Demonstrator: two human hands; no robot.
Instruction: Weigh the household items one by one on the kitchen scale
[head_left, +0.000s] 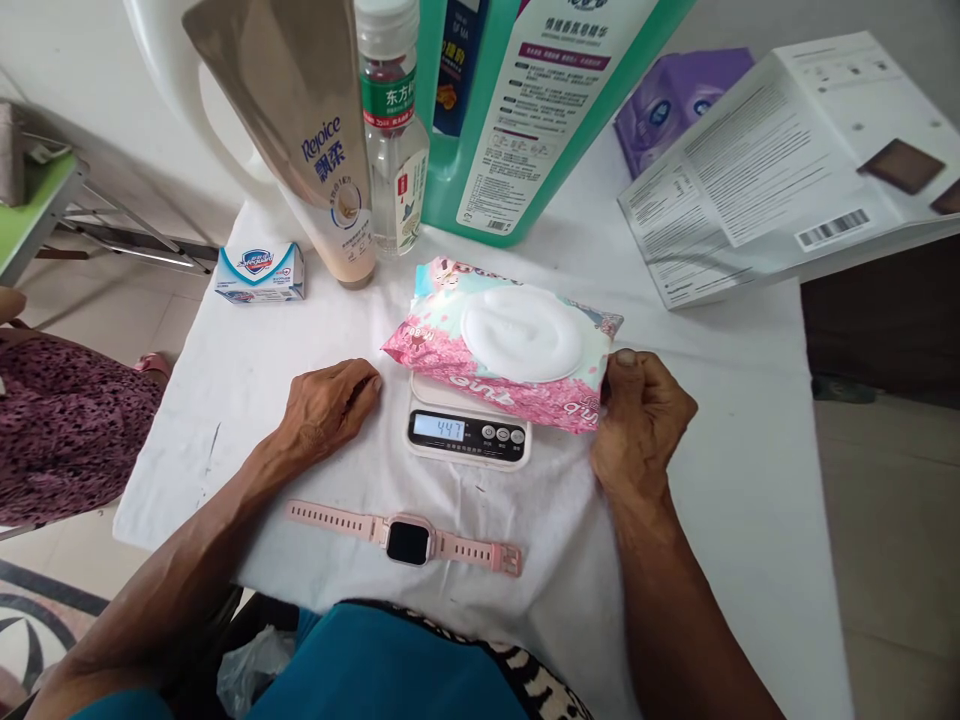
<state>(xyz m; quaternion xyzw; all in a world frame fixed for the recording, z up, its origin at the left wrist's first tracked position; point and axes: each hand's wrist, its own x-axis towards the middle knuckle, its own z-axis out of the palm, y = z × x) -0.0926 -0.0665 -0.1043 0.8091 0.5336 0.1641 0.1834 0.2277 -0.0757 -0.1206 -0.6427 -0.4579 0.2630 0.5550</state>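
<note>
A pink pack of wet wipes [504, 342] with a white round lid lies on a small white digital scale [469, 434] whose display reads 447. My right hand [643, 418] grips the pack's right end, thumb on top. My left hand [330, 403] rests on the white cloth just left of the scale, fingers curled, holding nothing. A pink smartwatch [407, 539] lies flat on the cloth in front of the scale, between my forearms.
Behind the scale stand a Rejoice shampoo bottle [319, 140], a clear drink bottle [391, 120] and a big green detergent jug [525, 110]. A soap box [259, 272] lies far left, a white carton [787, 160] and purple packs [675, 95] far right. A person in a patterned dress [64, 425] sits left.
</note>
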